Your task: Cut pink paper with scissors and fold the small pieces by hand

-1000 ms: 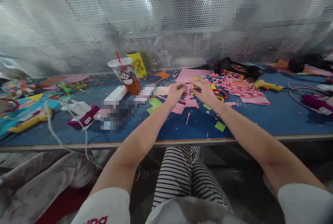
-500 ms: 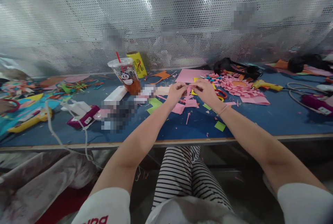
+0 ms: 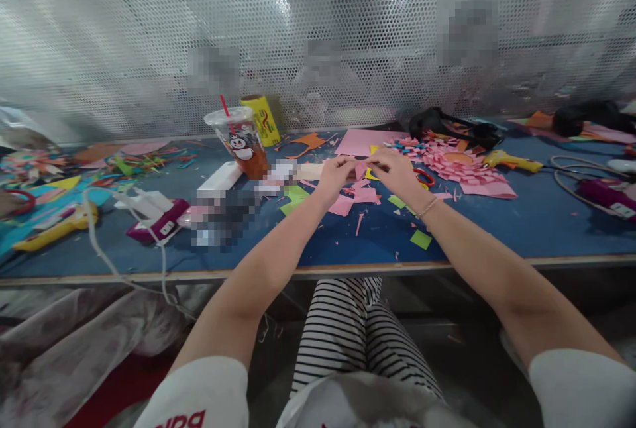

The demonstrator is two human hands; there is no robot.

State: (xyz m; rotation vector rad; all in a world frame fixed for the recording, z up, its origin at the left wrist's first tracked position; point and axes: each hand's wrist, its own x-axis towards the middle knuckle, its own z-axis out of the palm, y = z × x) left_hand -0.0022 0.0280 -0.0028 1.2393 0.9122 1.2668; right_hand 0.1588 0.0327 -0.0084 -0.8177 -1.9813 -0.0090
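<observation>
Both hands meet over the middle of the blue table. My left hand (image 3: pixel 336 176) is closed, its fingertips pinching one side of a small piece of pink paper (image 3: pixel 361 167). On the paper's other side, my right hand (image 3: pixel 392 168) pinches it between thumb and fingers. Beneath them lie cut pink paper scraps (image 3: pixel 342 205) and narrow strips. Red-handled scissors (image 3: pixel 424 178) rest just beyond my right hand, partly covered by it. To the right is a pink fringed paper flower (image 3: pixel 450 161) made of many small folded pieces.
A drink cup (image 3: pixel 243 143) with a red straw stands left of centre, before a yellow can (image 3: pixel 262 121). Yellow glue guns (image 3: pixel 511 161) lie at right and left, with cords and purple power strips (image 3: pixel 158 221). Another person's hand (image 3: pixel 8 203) shows at far left. A perforated metal screen (image 3: pixel 348 30) rises behind.
My hands stay together at nearly the same spot, and the pink paper between the fingertips has shifted slightly. The whole view has moved a little.
</observation>
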